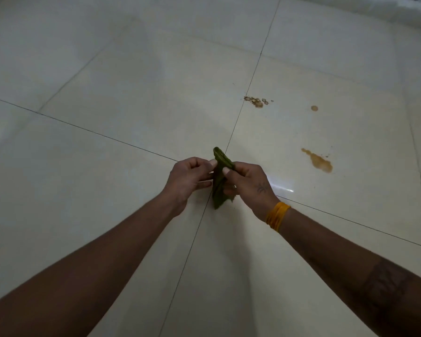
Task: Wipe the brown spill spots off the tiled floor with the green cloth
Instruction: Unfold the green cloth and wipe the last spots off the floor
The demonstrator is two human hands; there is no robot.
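A small green cloth (219, 177), bunched into a narrow strip, hangs in the air between my two hands above the cream tiled floor (122, 113). My left hand (188, 180) pinches its left side with thumb and fingers. My right hand (247, 182) grips its right side, fingers curled round the fabric. To the right on the floor lie three brown spill marks: a speckled patch (255, 101), a small round drop (314, 108) and a longer smear (319, 161). The cloth is well clear of all three.
A pale raised edge (404, 8) runs along the floor's top right corner. Dark grout lines cross beneath my hands. An orange thread band (277, 215) circles my right wrist.
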